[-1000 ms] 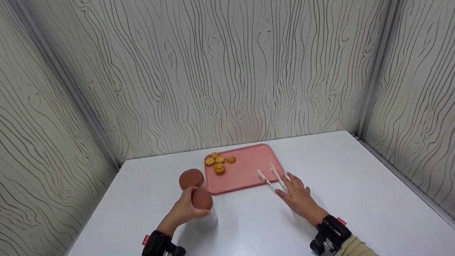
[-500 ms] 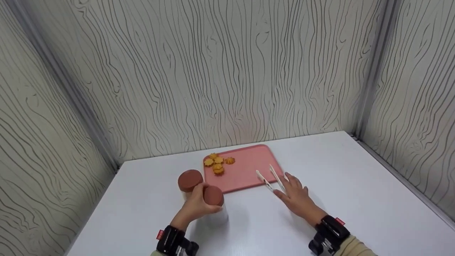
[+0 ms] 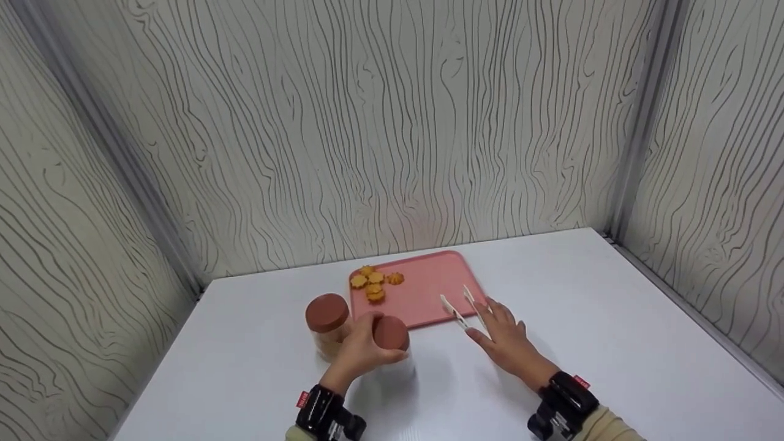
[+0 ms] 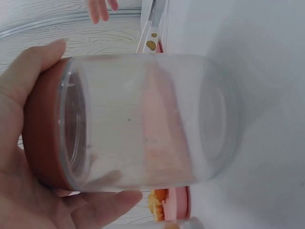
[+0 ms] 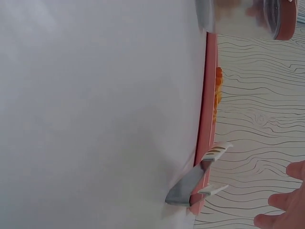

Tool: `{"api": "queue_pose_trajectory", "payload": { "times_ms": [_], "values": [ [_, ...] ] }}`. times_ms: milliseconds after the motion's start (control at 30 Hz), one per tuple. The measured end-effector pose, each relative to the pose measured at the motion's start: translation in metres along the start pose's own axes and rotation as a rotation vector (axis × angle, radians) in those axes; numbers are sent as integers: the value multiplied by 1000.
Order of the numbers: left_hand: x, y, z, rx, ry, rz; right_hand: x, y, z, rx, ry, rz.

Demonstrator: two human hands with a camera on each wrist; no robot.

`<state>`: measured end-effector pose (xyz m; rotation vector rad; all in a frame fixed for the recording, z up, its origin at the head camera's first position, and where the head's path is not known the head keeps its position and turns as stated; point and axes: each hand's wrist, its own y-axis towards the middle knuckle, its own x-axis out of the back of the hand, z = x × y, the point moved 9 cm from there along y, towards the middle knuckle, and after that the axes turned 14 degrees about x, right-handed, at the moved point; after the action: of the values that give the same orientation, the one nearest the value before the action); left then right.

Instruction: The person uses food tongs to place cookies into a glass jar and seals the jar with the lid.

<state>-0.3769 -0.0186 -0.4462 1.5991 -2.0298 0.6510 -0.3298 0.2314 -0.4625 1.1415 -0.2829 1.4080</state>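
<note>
My left hand grips the brown lid of a clear jar, thumb and fingers on either side of it. Nothing shows inside this jar, and the jar's base is close to the white table. To its left stands a second jar with the same brown lid, partly hidden by the left hand. My right hand hovers with spread fingers over white tongs. The tongs lean on the near edge of a pink tray, arms apart, with the fingers clear of them in the right wrist view.
Several yellow flower-shaped cookies lie at the left end of the tray. The white table runs back to a wood-patterned wall, with more patterned panels on both sides.
The left hand has carried its jar to the right, away from the second jar, which now shows more. The right hand has barely shifted; the tongs and cookies stay put.
</note>
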Motion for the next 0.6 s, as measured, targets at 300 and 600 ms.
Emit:
{"api": "queue_pose_trajectory", "payload": {
  "times_ms": [300, 600],
  "values": [
    [-17, 7, 2, 20, -150, -79, -4, 3, 9, 8, 17, 7],
    [-33, 13, 0, -61, -281, -143, -15, 18, 43, 82, 78, 32]
  ]
}}
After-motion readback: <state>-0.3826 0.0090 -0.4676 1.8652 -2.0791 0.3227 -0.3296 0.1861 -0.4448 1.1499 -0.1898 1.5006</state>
